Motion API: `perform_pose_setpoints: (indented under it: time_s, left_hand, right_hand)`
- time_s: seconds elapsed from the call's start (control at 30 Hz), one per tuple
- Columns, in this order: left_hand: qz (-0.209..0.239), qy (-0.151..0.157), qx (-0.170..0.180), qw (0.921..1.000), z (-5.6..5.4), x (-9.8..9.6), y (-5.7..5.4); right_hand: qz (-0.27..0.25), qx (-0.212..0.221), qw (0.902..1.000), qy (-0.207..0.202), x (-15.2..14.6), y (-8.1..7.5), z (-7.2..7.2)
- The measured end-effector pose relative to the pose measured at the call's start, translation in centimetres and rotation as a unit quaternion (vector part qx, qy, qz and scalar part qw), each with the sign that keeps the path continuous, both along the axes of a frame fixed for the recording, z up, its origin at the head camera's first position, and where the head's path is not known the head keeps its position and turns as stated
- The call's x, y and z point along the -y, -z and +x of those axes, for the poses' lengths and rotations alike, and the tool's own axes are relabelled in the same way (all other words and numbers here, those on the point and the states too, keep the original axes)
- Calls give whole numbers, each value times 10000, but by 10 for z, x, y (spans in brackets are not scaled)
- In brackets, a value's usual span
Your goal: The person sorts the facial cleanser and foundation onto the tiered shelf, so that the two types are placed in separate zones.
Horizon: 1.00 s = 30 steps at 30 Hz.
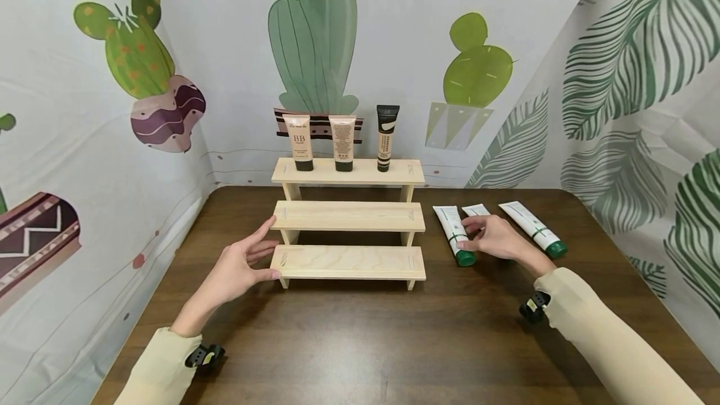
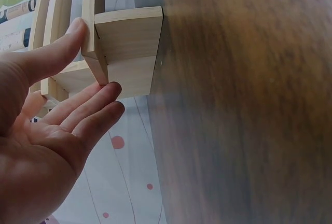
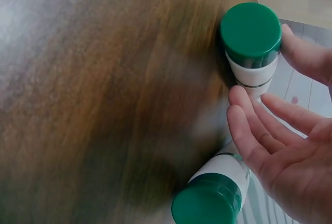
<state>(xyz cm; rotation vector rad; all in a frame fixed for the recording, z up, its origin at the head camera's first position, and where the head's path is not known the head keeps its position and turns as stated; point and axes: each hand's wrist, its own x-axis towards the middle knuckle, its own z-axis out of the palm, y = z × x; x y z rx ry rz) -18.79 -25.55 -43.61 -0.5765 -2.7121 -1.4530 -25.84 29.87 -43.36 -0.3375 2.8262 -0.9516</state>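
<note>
At the left end of a three-step wooden stand [image 1: 349, 262] is my left hand [image 1: 233, 272]. Its thumb touches the front edge of the bottom step [image 2: 92, 19], and the other fingers reach fairly straight along the stand's side. On the right, my right hand [image 1: 497, 237] is at a white tube with a green cap [image 1: 452, 230] lying on the table. The right wrist view has the thumb beside that cap [image 3: 250, 32] and the fingers [image 3: 249, 136] loosely bent next to the tube. A second white tube [image 1: 475, 209] lies mostly hidden beneath this hand.
Another white tube [image 1: 529, 225] lies to the right of the right hand. On the stand's top step stand two beige tubes, one marked BB [image 1: 299, 142] and one with small print [image 1: 343, 142], plus a black-and-gold tube [image 1: 385, 139]. Patterned cloth [image 1: 236, 67] hangs behind the brown table [image 1: 349, 342].
</note>
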Motion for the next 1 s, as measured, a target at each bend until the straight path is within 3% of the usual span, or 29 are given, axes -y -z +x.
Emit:
perform_pose_setpoints:
  time_s: [0.5,0.8,1.0]
  left_hand:
    - [-47,-3,-27,10000,1,-1,0]
    - [-7,9,-14,10000,0,-1,1]
    - [22,15,7,10000,0,0,0]
  right_hand:
    - [-73,405,9991,-136,-2,-7,5]
    - [-148,629,9971,-401,-7,-9,20]
    - [-519,937,9926,-574,-6,-11,32]
